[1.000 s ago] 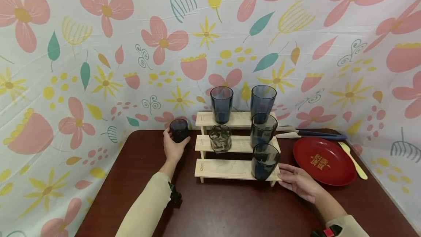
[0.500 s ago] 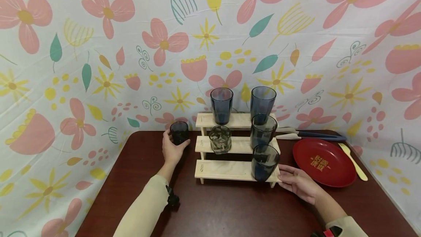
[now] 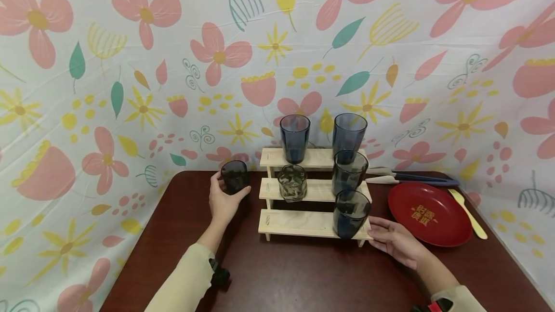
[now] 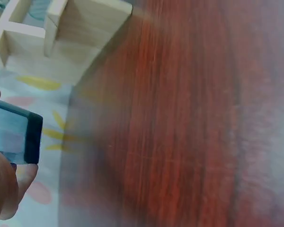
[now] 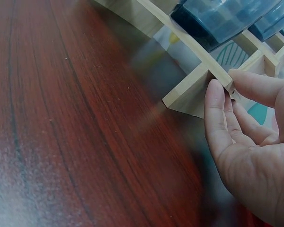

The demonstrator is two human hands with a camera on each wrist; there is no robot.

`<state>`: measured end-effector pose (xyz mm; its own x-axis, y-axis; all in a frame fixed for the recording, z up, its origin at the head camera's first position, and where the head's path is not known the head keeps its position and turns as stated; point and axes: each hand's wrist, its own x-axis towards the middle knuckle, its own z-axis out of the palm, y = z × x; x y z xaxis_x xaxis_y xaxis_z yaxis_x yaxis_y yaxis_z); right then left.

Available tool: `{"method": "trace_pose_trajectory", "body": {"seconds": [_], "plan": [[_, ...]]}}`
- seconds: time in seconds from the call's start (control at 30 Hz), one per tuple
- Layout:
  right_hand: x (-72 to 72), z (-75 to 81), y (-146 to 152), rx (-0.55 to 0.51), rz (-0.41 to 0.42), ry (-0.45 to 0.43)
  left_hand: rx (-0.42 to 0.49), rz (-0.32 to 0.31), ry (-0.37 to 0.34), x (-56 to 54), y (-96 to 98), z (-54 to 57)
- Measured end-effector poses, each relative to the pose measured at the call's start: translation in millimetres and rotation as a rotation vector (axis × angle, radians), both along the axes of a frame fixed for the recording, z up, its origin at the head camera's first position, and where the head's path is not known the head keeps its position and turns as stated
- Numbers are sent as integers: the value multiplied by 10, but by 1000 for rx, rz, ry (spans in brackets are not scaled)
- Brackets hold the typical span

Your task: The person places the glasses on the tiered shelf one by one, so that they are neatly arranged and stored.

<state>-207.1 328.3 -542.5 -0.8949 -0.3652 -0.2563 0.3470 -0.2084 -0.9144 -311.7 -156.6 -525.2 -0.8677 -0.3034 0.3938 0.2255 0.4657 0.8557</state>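
My left hand point(image 3: 223, 203) grips a small dark glass point(image 3: 234, 176) to the left of a three-step wooden rack point(image 3: 295, 220). In the left wrist view the fingers and thumb lie around this glass point(image 4: 12, 130), whose dark base shows; it appears raised above the table. At the rack's front right corner, my right hand point(image 3: 396, 243) holds the end of the lowest shelf. The right wrist view shows thumb and fingertips pinching that wooden end. Two blue-grey glasses stand on the top step. A wavy short glass point(image 3: 292, 184) and a taller one point(image 3: 349, 172) occupy the middle; another point(image 3: 350, 213) is below.
Right of the rack lies a red plate point(image 3: 403, 206) with gold characters. A yellow knife point(image 3: 470, 215) is beside it, and tongs point(image 3: 416, 177) with blue handles lie behind. A floral cloth point(image 3: 151, 85) hangs behind and left of the dark brown table point(image 3: 303, 278).
The left hand has shifted slightly left and toward me with the dark glass. My right hand stays at the rack's corner; the other glasses have not moved on it.
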Motion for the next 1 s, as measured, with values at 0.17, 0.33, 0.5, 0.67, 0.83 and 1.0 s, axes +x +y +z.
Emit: {"method": "trace_pose_trajectory", "body": {"seconds": [0.17, 0.33, 0.5, 0.67, 0.83, 1.0], "plan": [[3, 25, -1, 9, -7, -9, 19, -36, 27, 190, 6, 136], [8, 18, 4, 0, -7, -9, 12, -72, 44, 399, 58, 276], [-1, 9, 6, -4, 2, -4, -9, -107, 68, 621, 147, 380], [2, 9, 2, -15, 4, 3, 33, -246, 107, 794, 316, 436], [5, 11, -7, -26, 9, 16, 59, -388, 90, 915, 506, 404], [8, 9, -17, -18, 9, 15, 8, -423, 41, 979, 671, 325]]}}
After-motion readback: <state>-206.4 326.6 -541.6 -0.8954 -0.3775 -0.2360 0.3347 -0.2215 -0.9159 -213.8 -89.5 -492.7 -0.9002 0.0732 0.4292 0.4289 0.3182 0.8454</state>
